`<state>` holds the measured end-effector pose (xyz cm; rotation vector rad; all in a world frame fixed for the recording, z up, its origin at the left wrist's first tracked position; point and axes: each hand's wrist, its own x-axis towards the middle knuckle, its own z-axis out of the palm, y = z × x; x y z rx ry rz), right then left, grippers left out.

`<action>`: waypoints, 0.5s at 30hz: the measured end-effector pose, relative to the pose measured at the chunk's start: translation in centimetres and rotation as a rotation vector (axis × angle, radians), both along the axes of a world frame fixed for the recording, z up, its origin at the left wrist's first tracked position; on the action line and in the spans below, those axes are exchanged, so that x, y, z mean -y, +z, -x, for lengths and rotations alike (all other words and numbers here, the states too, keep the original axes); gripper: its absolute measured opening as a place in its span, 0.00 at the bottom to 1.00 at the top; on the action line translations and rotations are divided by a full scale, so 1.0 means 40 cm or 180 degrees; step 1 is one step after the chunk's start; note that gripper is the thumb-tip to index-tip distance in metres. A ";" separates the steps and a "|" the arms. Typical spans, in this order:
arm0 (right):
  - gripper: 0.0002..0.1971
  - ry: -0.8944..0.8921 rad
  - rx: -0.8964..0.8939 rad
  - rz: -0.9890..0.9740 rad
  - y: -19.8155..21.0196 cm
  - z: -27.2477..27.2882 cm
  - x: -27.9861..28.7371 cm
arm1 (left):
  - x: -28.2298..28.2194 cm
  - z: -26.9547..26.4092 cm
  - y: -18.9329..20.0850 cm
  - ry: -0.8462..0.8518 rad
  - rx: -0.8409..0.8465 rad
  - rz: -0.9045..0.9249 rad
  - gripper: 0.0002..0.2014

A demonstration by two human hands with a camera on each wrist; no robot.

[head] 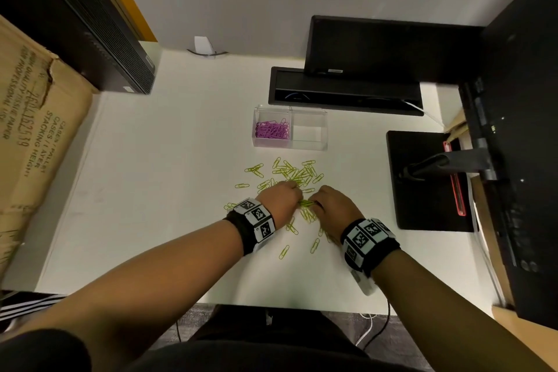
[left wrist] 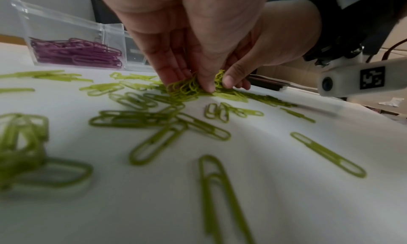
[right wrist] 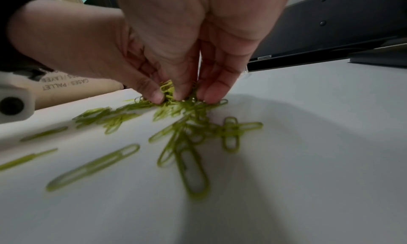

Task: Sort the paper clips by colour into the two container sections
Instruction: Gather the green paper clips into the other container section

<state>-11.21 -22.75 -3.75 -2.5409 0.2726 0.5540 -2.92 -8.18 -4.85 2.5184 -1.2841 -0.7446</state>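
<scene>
Several green paper clips (head: 297, 174) lie scattered on the white desk (head: 169, 190). My left hand (head: 294, 196) and right hand (head: 314, 204) meet over the pile, fingertips down on the desk. Together they pinch a bunch of green clips (head: 305, 203) between them. In the left wrist view my left hand (left wrist: 193, 84) holds that green bunch (left wrist: 185, 91). In the right wrist view my right hand (right wrist: 193, 96) presses into the same bunch (right wrist: 168, 89). Behind stands a clear two-section container (head: 325, 130): purple clips (head: 272, 130) fill its left section, its right section (head: 309, 133) holds nothing.
A black monitor base (head: 422, 208) lies to the right, with the monitor (head: 525, 118) above it. A black cable tray (head: 344, 93) sits behind the container. A cardboard box (head: 33, 136) and a dark computer case (head: 90, 27) stand at the left.
</scene>
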 end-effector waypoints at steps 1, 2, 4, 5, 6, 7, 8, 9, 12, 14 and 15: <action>0.13 -0.0053 0.0000 -0.0033 0.006 -0.005 0.003 | -0.002 -0.005 -0.001 0.0039 -0.0032 0.0007 0.11; 0.13 -0.0107 -0.0007 -0.0060 0.011 -0.010 0.006 | -0.004 -0.009 0.000 0.0110 -0.0067 0.0012 0.11; 0.12 -0.0197 -0.0021 -0.0085 0.025 -0.020 0.017 | -0.012 -0.016 -0.001 0.0291 -0.0152 0.0031 0.11; 0.11 -0.0256 -0.0013 -0.0114 0.033 -0.025 0.024 | -0.017 -0.019 0.000 0.0375 -0.0194 0.0057 0.11; 0.10 -0.0337 0.0013 -0.0175 0.042 -0.033 0.031 | -0.021 -0.021 0.001 0.0445 -0.0237 0.0072 0.12; 0.09 -0.0422 0.0061 -0.0272 0.054 -0.042 0.039 | -0.025 -0.024 0.003 0.0507 -0.0284 0.0096 0.12; 0.09 -0.0501 0.0132 -0.0378 0.067 -0.054 0.046 | -0.029 -0.027 0.004 0.0569 -0.0338 0.0113 0.13; 0.08 -0.0564 0.0208 -0.0468 0.082 -0.068 0.053 | -0.032 -0.030 0.006 0.0633 -0.0388 0.0134 0.13; 0.07 -0.0718 0.0393 -0.0629 0.126 -0.125 0.072 | -0.039 -0.035 0.016 0.0805 -0.0491 0.0161 0.12; 0.07 -0.0870 0.0485 -0.0750 0.154 -0.170 0.085 | -0.041 -0.037 0.025 0.0894 -0.0521 0.0175 0.12; 0.07 -0.0939 0.0544 -0.0798 0.165 -0.195 0.090 | -0.042 -0.038 0.029 0.0956 -0.0543 0.0200 0.12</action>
